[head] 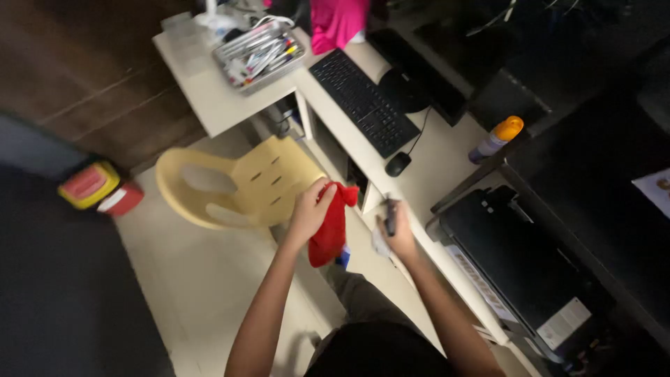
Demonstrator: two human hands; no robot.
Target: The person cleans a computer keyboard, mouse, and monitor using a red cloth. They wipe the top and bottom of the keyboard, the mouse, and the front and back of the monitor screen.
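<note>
My left hand grips a red cloth that hangs down from it, just in front of a pale yellow plastic chair. My right hand is closed around a small dark object with something white under the palm, held close to the front edge of the white desk. The two hands are about a hand's width apart.
On the desk lie a black keyboard, a black mouse, a spray can with an orange cap and a tray of pens. A black printer sits at the right. Pink fabric lies at the back. Red and yellow containers stand on the floor at left.
</note>
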